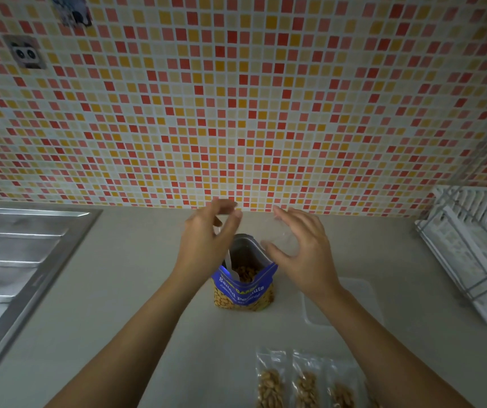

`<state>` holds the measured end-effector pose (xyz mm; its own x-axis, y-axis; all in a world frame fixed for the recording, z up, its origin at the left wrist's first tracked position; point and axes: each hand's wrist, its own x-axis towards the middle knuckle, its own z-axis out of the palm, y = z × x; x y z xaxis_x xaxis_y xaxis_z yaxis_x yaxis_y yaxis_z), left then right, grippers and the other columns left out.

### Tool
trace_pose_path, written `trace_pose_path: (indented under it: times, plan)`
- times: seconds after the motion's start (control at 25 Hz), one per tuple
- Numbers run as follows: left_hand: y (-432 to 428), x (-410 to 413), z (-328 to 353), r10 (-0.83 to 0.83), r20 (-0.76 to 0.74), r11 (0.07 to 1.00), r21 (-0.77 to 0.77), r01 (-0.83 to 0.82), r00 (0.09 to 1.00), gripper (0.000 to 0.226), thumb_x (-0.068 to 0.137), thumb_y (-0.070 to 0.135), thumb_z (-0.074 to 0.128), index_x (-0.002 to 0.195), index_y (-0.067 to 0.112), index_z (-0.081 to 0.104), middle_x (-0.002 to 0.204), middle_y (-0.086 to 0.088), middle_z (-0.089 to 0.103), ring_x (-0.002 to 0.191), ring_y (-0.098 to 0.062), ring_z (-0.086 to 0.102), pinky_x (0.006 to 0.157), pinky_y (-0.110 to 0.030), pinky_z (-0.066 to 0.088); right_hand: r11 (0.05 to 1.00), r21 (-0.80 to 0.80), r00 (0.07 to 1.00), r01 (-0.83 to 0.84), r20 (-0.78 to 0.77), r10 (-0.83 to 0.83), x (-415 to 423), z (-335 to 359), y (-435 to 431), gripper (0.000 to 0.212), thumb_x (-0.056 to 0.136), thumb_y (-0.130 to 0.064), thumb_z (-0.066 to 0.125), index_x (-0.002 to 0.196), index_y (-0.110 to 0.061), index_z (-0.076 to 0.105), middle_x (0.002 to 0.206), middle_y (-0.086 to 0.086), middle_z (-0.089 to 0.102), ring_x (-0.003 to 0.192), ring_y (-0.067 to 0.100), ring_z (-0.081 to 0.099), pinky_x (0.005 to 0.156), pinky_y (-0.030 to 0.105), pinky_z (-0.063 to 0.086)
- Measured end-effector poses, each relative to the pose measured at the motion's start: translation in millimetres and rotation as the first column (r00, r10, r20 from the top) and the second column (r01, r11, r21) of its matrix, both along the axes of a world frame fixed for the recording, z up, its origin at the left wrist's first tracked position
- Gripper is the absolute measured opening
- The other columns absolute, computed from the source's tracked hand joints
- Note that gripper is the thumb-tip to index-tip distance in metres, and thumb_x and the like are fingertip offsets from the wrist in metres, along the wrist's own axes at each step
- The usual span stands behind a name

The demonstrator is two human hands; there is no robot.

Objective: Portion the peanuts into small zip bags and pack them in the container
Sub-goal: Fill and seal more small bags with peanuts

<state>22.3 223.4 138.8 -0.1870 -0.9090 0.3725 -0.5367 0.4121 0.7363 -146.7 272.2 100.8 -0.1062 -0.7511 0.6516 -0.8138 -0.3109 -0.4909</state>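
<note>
Three filled zip bags [270,381] already lie on the tabletop [136,290], nearer to the person than the hands and between the two forearms. I judge that the portioning is well started but not finished. The clear container [354,298], under the right wrist, looks to hold nothing, so the packing is all left to do. The peanut pouch [243,293] has many nuts inside, so more bags can follow.

The peanut pouch stands just below the hands and between them. Its long axis is upright, the mouth is open to the top, and the blue printed front faces the person. A white spoon [230,266] stands inside it, with the bowl down among the peanuts and the handle leaning up toward the left hand [207,234].

The filled zip bags lie flat, side by side. Their long axes run away from the person toward the tiled wall [236,113]. The nuts sit at the near ends and the far ends are empty.

The right hand [304,251] seems to hold an empty zip bag [282,235] between thumb and fingers; the plastic is only a faint shine there. The left hand has its fingers curled, with thumb and forefinger close together. It is blurred, so I cannot tell if it pinches the bag's edge or nothing.

A steel sink [15,260] lies far out on the left hand's side, and a dish rack [477,245] far out on the right hand's side.
</note>
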Motion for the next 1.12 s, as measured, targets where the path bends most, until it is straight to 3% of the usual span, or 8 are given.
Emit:
trace_pose_path:
  times: [0.08, 0.16, 0.4, 0.52, 0.6, 0.8, 1.0, 1.12]
  plan:
    - [-19.0, 9.7, -8.8, -0.013, 0.178, 0.999, 0.044, 0.006, 0.984, 0.041, 0.092, 0.04, 0.05, 0.129, 0.023, 0.05, 0.131, 0.003, 0.052, 0.112, -0.015, 0.052, 0.091, -0.03, 0.047, 1.0, 0.017, 0.999, -0.023, 0.04, 0.022, -5.8, 0.8, 0.6, 0.054, 0.078, -0.039, 0.064, 0.126, -0.017, 0.055, 0.117, -0.002, 0.063, 0.113, 0.009, 0.048, 0.096, 0.04, 0.044]
    - [-32.8, 14.6, -19.1, -0.161, 0.434, 0.982, 0.164, 0.098, 0.887, 0.045, 0.09, 0.039, 0.054, 0.132, 0.024, 0.047, 0.137, -0.002, 0.049, 0.118, -0.021, 0.05, 0.099, -0.037, 0.045, 0.999, 0.032, 0.998, -0.041, 0.057, 0.039, -10.1, 2.2, 2.3, 0.056, 0.077, -0.041, 0.064, 0.127, -0.018, 0.055, 0.119, -0.005, 0.061, 0.113, 0.007, 0.048, 0.096, 0.04, 0.044]
    - [-44.3, 11.7, -9.0, -0.244, 0.771, 0.964, 0.125, 0.236, 0.588, 0.023, 0.093, 0.021, 0.051, 0.109, 0.009, 0.063, 0.102, -0.008, 0.067, 0.089, -0.018, 0.063, 0.083, -0.024, 0.05, 0.994, 0.087, 0.997, -0.071, 0.043, 0.068, -21.0, 0.3, 6.7, 0.062, 0.074, -0.044, 0.065, 0.131, -0.022, 0.051, 0.114, -0.011, 0.059, 0.11, 0.005, 0.048, 0.096, 0.037, 0.044]
    - [-34.0, -10.3, -7.6, -0.306, 0.886, 0.94, 0.223, 0.26, 0.348, 0.022, 0.093, 0.017, 0.051, 0.109, 0.005, 0.06, 0.101, -0.012, 0.064, 0.089, -0.022, 0.063, 0.078, -0.027, 0.051, 0.994, 0.086, 0.997, -0.068, 0.045, 0.064, -22.5, -3.9, 2.7, 0.063, 0.074, -0.043, 0.065, 0.131, -0.02, 0.05, 0.11, -0.013, 0.057, 0.107, 0.008, 0.05, 0.094, 0.04, 0.044]
    - [-31.4, -26.8, -15.4, -0.355, 0.895, 0.927, 0.299, 0.227, 0.272, 0.026, 0.093, 0.016, 0.052, 0.115, 0.002, 0.057, 0.11, -0.015, 0.06, 0.098, -0.026, 0.061, 0.077, -0.028, 0.048, 0.994, 0.081, 0.996, -0.075, 0.051, 0.071, -20.3, -5.3, 0.2, 0.065, 0.074, -0.042, 0.065, 0.133, -0.018, 0.049, 0.108, -0.014, 0.056, 0.107, 0.007, 0.049, 0.095, 0.038, 0.043]
    - [-27.0, -51.5, -35.6, -0.388, 0.899, 0.92, 0.365, 0.141, 0.205, 0.025, 0.092, 0.02, 0.052, 0.111, 0.004, 0.056, 0.112, -0.008, 0.059, 0.101, -0.024, 0.059, 0.075, -0.028, 0.046, 0.996, 0.051, 0.997, -0.073, 0.041, 0.071, -17.6, -6.2, -1.6, 0.067, 0.074, -0.041, 0.065, 0.133, -0.013, 0.048, 0.107, -0.01, 0.057, 0.106, 0.004, 0.047, 0.096, 0.029, 0.039]
    - [-40.7, -44.0, -37.4, -0.383, 0.841, 0.921, 0.379, 0.091, 0.382, 0.022, 0.093, 0.022, 0.045, 0.103, 0.006, 0.057, 0.071, -0.001, 0.05, 0.076, -0.019, 0.057, 0.07, -0.027, 0.049, 0.998, 0.035, 0.999, -0.048, 0.028, 0.047, -19.6, -4.4, -0.3, 0.067, 0.073, -0.04, 0.066, 0.132, -0.011, 0.05, 0.105, -0.011, 0.057, 0.105, 0.006, 0.048, 0.095, 0.028, 0.038]
    - [-45.4, -39.6, -36.9, -0.372, 0.777, 0.916, 0.397, 0.062, 0.508, 0.016, 0.092, 0.023, 0.044, 0.087, 0.009, 0.051, 0.065, 0.0, 0.047, 0.062, -0.014, 0.05, 0.065, -0.025, 0.046, 0.997, 0.062, 0.998, -0.044, 0.039, 0.042, -16.9, -2.8, 1.8, 0.068, 0.073, -0.042, 0.065, 0.133, -0.014, 0.048, 0.106, -0.014, 0.054, 0.107, 0.006, 0.047, 0.096, 0.033, 0.04]
